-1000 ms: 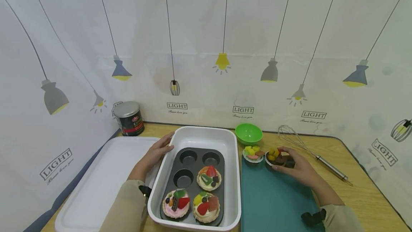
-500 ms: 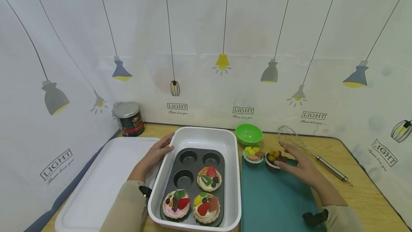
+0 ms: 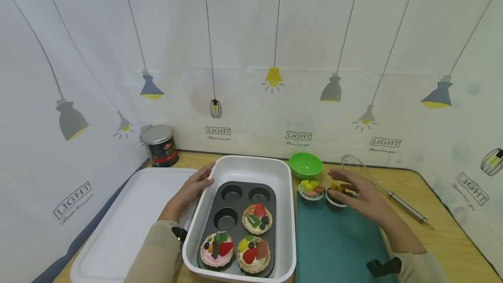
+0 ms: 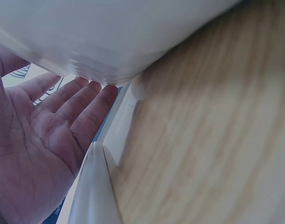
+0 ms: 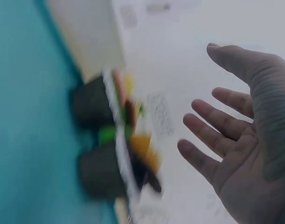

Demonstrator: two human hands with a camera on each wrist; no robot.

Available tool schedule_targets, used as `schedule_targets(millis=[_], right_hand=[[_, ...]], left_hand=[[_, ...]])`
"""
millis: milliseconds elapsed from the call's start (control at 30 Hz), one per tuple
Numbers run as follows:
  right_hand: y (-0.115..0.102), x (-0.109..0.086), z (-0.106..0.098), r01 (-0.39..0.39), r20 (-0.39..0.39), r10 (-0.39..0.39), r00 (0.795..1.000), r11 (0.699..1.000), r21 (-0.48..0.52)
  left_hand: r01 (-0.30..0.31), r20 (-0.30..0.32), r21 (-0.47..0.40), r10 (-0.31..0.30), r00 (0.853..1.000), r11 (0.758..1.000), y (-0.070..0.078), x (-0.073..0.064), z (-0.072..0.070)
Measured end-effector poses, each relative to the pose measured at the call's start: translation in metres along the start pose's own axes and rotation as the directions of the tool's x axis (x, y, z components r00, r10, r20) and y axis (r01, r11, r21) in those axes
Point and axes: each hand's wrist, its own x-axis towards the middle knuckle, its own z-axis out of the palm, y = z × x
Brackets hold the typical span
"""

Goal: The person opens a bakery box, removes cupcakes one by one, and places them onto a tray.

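Observation:
In the head view my left hand (image 3: 187, 194) rests against the left wall of a white rectangular pan (image 3: 251, 167). The left wrist view has its straight fingers (image 4: 93, 112) touching the pan's outer side. Inside the pan lies a dark muffin tin (image 3: 245, 202) with three fruit-topped tarts (image 3: 256, 219); its other cups hold nothing. My right hand (image 3: 363, 198) hovers over two cupcakes, fingers spread. The fruit-topped cupcake (image 3: 312, 191) stands left of the chocolate-topped cupcake (image 3: 334, 204), which the hand partly hides. The right wrist view shows the palm (image 5: 245, 154) holding nothing, apart from both cupcakes.
A green bowl (image 3: 305, 165) stands behind the cupcakes, a whisk (image 3: 404, 206) to their right. Under them lies a teal board (image 3: 334, 248). A white tray (image 3: 125, 226) lies at left, with a black can (image 3: 160, 145) behind it. A printed curtain encloses the wooden table.
My right hand has let go of the chocolate-topped cupcake, spread its fingers and moved left above the cupcakes. My left hand keeps its place on the pan. The head view has shifted slightly.

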Motion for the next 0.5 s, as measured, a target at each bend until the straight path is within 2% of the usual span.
schedule_targets(millis=[100,200,300,500], right_hand=[[-0.027,0.012,0.011,0.066,0.057,-0.067,0.996,0.998,0.022],[-0.051,0.025,0.028,0.136,0.150,-0.143,0.978,0.989,0.057],[-0.066,0.037,0.049,0.175,0.254,-0.191,0.948,0.981,0.084],[-0.081,0.050,0.095,0.167,0.445,-0.174,0.878,0.984,0.055]], left_hand=[[0.005,0.001,-0.001,-0.005,1.000,1.000,-0.001,0.001,0.000],[0.010,-0.002,0.006,-0.010,1.000,1.000,-0.002,0.001,0.000],[0.014,-0.003,0.005,-0.014,1.000,1.000,-0.002,0.001,-0.001],[0.020,0.004,-0.002,-0.020,1.000,1.000,-0.003,0.002,-0.001]])
